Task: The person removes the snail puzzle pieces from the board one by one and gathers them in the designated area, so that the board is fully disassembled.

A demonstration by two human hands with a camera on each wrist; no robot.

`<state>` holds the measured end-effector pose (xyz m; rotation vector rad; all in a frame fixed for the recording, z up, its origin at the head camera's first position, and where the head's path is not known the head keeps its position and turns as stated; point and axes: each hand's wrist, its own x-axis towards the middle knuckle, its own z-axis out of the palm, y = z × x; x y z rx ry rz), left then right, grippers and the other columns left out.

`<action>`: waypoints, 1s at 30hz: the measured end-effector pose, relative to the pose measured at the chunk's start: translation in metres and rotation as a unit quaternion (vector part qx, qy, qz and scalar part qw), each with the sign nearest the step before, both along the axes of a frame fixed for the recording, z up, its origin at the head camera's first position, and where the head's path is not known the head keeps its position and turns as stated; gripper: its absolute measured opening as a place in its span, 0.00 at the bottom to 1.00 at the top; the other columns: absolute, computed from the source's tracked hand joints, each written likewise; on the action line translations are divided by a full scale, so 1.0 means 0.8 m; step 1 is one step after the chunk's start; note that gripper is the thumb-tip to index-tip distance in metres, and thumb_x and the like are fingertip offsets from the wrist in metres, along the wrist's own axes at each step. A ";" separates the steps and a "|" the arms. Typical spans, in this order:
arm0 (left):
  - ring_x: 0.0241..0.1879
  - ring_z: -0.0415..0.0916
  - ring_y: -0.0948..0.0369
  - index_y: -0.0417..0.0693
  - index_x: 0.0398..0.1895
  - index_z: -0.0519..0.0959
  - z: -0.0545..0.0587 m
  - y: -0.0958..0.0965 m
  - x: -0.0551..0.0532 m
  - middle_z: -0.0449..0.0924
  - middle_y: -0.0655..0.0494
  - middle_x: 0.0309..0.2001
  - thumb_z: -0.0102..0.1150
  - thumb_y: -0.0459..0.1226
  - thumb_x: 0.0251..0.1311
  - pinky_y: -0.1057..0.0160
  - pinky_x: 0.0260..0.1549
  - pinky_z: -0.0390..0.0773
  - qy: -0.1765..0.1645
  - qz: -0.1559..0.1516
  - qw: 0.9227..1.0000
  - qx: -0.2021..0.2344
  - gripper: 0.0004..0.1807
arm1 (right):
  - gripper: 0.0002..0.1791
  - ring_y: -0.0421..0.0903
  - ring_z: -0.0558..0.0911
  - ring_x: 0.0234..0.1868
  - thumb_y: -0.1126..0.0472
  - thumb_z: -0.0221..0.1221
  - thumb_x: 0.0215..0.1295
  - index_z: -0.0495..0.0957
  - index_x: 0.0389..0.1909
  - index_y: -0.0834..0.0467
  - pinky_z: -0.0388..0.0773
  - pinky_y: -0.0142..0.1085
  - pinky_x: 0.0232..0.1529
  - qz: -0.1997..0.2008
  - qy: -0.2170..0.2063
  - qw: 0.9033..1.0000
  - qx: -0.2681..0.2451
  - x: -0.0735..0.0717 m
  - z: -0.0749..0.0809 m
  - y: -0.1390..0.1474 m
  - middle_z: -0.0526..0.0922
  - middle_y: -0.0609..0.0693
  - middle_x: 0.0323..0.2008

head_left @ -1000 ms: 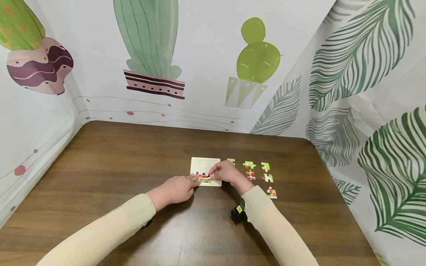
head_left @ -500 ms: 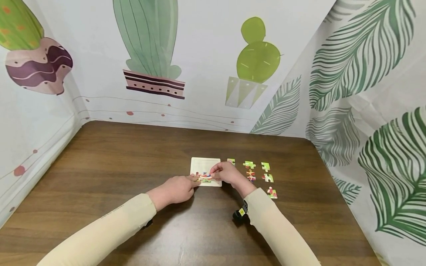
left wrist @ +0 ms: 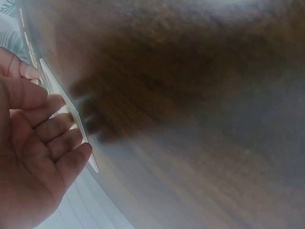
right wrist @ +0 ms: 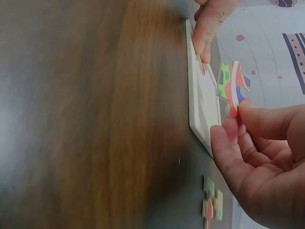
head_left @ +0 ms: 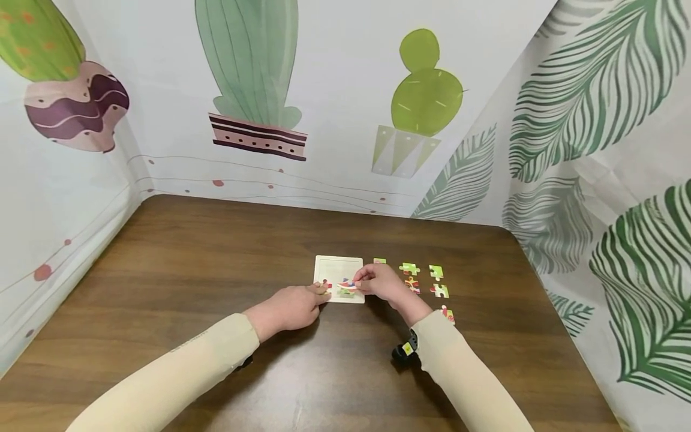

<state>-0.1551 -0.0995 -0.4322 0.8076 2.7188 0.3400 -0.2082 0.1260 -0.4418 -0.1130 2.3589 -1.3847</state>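
A pale square puzzle tray lies on the brown table. My right hand pinches a jigsaw piece between thumb and fingers; it is red, white, blue and green. In the right wrist view the piece is tilted and held above the tray, apart from it. My left hand reaches in from the left. Its fingertips rest on a red-marked piece in the tray's near left corner and partly cover it. In the left wrist view its other fingers bend loosely beside the tray edge.
Several loose jigsaw pieces lie right of the tray, among them a green one, a corner piece and a red-and-purple one. My right forearm partly hides the nearest piece. A printed cloth backdrop stands behind the table.
My right hand has raised and tilted its piece off the tray, shifting it slightly right. The left hand stays at the near left corner. The head view has shifted a little.
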 end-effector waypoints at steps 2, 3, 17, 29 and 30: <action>0.73 0.71 0.49 0.44 0.68 0.77 0.000 0.001 -0.001 0.72 0.46 0.73 0.49 0.33 0.69 0.46 0.68 0.75 0.003 -0.003 1.000 0.000 0.24 | 0.05 0.39 0.79 0.31 0.72 0.61 0.67 0.81 0.40 0.71 0.84 0.31 0.38 0.000 0.000 1.000 0.001 0.002 0.002 0.008 0.80 0.49 0.30; 0.73 0.71 0.49 0.44 0.68 0.77 -0.001 0.001 -0.001 0.72 0.47 0.73 0.49 0.33 0.69 0.46 0.68 0.74 0.003 -0.004 1.000 0.000 0.24 | 0.05 0.39 0.80 0.32 0.72 0.60 0.67 0.81 0.40 0.71 0.85 0.32 0.39 0.002 0.000 1.000 0.000 0.003 0.003 0.011 0.80 0.50 0.30; 0.74 0.69 0.50 0.45 0.68 0.77 -0.002 -0.002 -0.001 0.71 0.49 0.74 0.48 0.33 0.69 0.45 0.68 0.75 0.006 -0.006 1.000 0.000 0.25 | 0.07 0.42 0.83 0.35 0.71 0.60 0.67 0.80 0.41 0.73 0.88 0.42 0.46 0.029 0.018 0.999 0.018 0.010 0.022 0.061 0.82 0.53 0.33; 0.73 0.71 0.48 0.43 0.68 0.76 -0.002 -0.002 0.003 0.72 0.45 0.73 0.49 0.32 0.68 0.45 0.66 0.76 0.017 -0.011 1.000 0.001 0.25 | 0.08 0.42 0.84 0.35 0.70 0.62 0.65 0.83 0.40 0.72 0.88 0.42 0.47 0.032 0.008 0.998 0.045 0.013 0.036 0.088 0.86 0.54 0.35; 0.73 0.71 0.48 0.43 0.68 0.77 -0.002 -0.002 0.003 0.72 0.45 0.73 0.49 0.32 0.68 0.45 0.65 0.76 0.020 -0.012 1.000 0.001 0.25 | 0.09 0.42 0.84 0.35 0.70 0.62 0.65 0.83 0.41 0.73 0.88 0.42 0.47 0.034 0.007 0.998 0.047 0.013 0.037 0.091 0.86 0.54 0.35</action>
